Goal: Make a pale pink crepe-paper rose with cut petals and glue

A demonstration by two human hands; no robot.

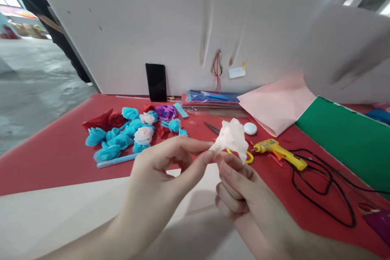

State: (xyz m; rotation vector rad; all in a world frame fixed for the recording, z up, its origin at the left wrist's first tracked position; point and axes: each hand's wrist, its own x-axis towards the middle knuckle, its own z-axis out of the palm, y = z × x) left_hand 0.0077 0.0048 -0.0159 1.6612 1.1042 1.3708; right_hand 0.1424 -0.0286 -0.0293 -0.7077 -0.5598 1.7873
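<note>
Held up in the middle of the view is a pale pink paper flower [233, 136] with ruffled petals. My left hand [167, 170] pinches its twisted base between thumb and forefinger. The fingertips of my right hand [239, 187] are closed at the underside of the same flower, the other fingers curled in. Behind the flower lie scissors [250, 157] with yellow handles, partly hidden by it. Left of my hands is a cluster of blue paper flowers [120, 140], with white-pink flowers [143, 135] and red ones [117, 120] among them.
A yellow glue gun [280, 153] with a looping black cord [344, 207] lies right. Near it are a white round object [250, 128], pink paper [277, 105] and a green board [350, 142]. A phone [156, 83] leans on the white partition [170, 20]. A person [51, 20] stands far left.
</note>
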